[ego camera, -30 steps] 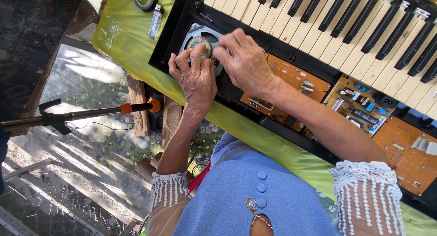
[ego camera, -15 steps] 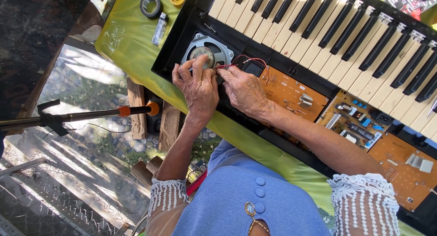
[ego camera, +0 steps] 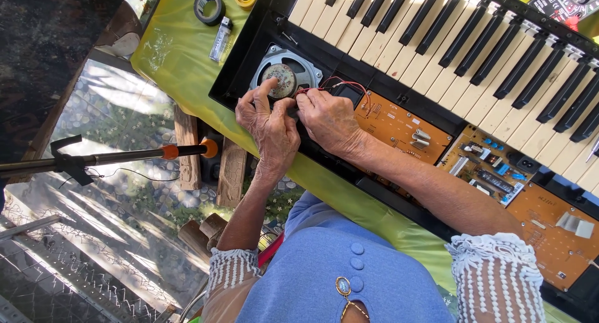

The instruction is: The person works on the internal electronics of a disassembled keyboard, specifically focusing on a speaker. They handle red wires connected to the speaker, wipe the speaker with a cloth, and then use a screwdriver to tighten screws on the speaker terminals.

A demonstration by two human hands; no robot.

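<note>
Presently, the speaker (ego camera: 286,75) sits in the left end of the opened keyboard (ego camera: 437,24), upper centre of the frame, magnet side up. It lies directly above the left hand (ego camera: 269,126) in the picture, touching it; the right hand (ego camera: 329,118) is just beside it, to the right and slightly lower. Left hand: index finger extended onto the round magnet, remaining fingers curled at the speaker's lower rim; no closed grasp is visible. Right hand: fingertips pressed together at the speaker's lower right edge, where the red wires (ego camera: 343,84) arrive; whether they pinch a wire or a terminal cannot be told. The wires loop rightward to the orange circuit board (ego camera: 399,126). The keyboard rests on a yellow-green covered counter (ego camera: 181,55).
</note>
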